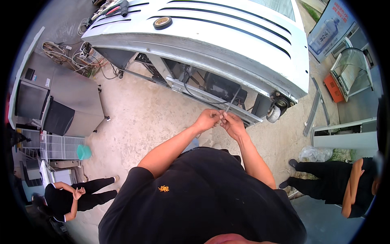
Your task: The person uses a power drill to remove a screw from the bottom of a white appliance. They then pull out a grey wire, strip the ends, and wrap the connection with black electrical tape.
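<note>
In front of the white metal cabinet's open underside, my two hands meet fingertip to fingertip. My left hand (208, 120) is closed in a pinch; whatever is between its fingers is too small to make out. Closed as well, my right hand (234, 125) grips a thin grey cable-like strip (232, 99) that sticks up and slightly right. From inside the compartment a black cable (194, 94) loops down toward my fingers; its end is hidden. Behind it sits a dark, rounded compressor-like unit (221, 86).
On the cabinet's slotted white panel (227, 30) lie a roll of black tape (162, 23) and, farther left, tools (124, 8). A caster wheel (274, 113) stands at its right corner. Two people (77, 194) (333, 181) stand either side. Metal strips (315, 107) lie at right.
</note>
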